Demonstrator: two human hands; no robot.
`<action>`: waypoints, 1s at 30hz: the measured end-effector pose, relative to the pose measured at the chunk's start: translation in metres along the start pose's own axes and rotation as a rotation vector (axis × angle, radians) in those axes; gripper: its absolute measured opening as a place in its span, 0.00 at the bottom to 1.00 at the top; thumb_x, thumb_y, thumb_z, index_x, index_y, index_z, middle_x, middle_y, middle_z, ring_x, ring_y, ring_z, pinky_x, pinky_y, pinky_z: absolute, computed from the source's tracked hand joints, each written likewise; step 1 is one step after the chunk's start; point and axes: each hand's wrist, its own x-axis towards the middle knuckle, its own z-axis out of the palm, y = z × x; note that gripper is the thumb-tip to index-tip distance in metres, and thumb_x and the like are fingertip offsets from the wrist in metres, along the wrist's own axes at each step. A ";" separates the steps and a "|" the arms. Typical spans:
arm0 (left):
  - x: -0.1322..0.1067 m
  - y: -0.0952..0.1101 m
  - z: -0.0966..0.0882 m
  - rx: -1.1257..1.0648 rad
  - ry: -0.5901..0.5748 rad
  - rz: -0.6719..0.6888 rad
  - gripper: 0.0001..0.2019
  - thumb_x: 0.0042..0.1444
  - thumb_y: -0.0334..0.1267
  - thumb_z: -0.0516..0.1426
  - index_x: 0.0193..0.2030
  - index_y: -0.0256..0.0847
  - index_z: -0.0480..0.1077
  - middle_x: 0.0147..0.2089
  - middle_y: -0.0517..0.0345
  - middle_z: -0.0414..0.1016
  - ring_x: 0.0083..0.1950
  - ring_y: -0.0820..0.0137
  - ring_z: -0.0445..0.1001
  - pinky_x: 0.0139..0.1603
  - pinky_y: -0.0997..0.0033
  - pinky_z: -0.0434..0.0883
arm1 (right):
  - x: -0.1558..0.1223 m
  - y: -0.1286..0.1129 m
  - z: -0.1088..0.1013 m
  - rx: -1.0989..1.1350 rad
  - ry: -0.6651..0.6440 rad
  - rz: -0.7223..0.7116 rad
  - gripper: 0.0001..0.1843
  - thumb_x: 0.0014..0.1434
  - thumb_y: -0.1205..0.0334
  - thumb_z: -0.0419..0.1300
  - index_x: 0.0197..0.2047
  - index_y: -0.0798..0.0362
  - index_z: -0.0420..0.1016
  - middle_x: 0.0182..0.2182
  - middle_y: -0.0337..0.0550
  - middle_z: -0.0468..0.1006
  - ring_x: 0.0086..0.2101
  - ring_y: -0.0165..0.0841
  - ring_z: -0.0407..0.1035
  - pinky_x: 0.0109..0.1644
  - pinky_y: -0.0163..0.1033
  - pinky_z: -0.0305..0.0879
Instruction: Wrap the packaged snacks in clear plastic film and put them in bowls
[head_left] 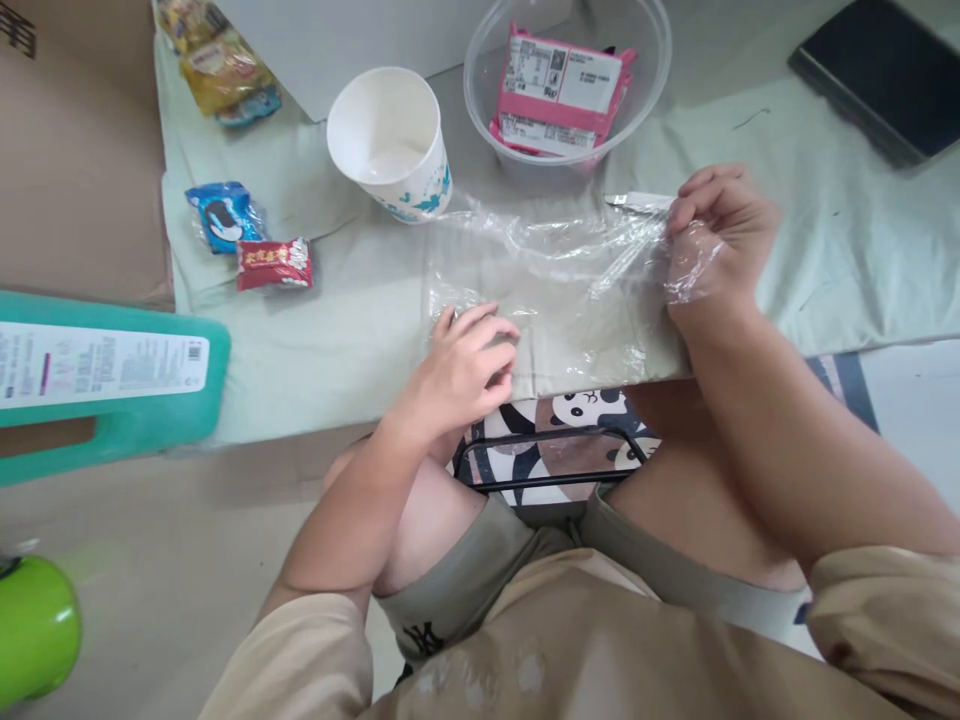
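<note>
A crinkled sheet or bag of clear plastic (562,290) lies spread on the pale green cloth. My right hand (716,225) pinches its right end, lifting it into folds. From the same fingers a slim white piece (637,202) with a dark, pointed tip sticks out to the left; I cannot tell exactly what it is. My left hand (469,365) is at the plastic's near left part, fingers bent and apart, with nothing visible in them. Just beyond the plastic stand a white paper cup (386,135) with blue leaf print and a clear round tub (652,95) holding a pink packet (562,90).
At left lie a blue wrapped snack (225,215), a red wrapped snack (274,264) and several yellow packets (225,70). A green bottle (150,400) reaches over the left edge. A black flat object (885,75) sits at far right. Cardboard (82,160) borders the left.
</note>
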 end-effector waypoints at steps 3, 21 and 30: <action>0.000 -0.001 0.000 -0.020 0.003 -0.002 0.05 0.59 0.29 0.57 0.37 0.41 0.74 0.56 0.49 0.80 0.73 0.43 0.66 0.70 0.30 0.61 | 0.001 -0.001 -0.001 -0.022 -0.006 0.009 0.15 0.48 0.81 0.55 0.26 0.52 0.74 0.32 0.40 0.71 0.41 0.34 0.71 0.51 0.51 0.70; -0.003 0.001 -0.006 -0.054 -0.034 0.018 0.10 0.57 0.28 0.57 0.25 0.39 0.68 0.55 0.48 0.79 0.75 0.42 0.63 0.72 0.29 0.57 | 0.006 -0.016 0.008 0.140 0.154 0.265 0.12 0.49 0.75 0.51 0.24 0.51 0.70 0.23 0.37 0.63 0.21 0.26 0.57 0.24 0.35 0.47; 0.000 0.009 -0.003 0.028 -0.052 -0.021 0.03 0.60 0.36 0.62 0.39 0.41 0.74 0.55 0.46 0.76 0.75 0.38 0.62 0.70 0.23 0.57 | 0.005 -0.013 0.013 0.141 0.173 0.369 0.15 0.71 0.64 0.50 0.32 0.52 0.68 0.21 0.31 0.63 0.15 0.20 0.55 0.19 0.30 0.43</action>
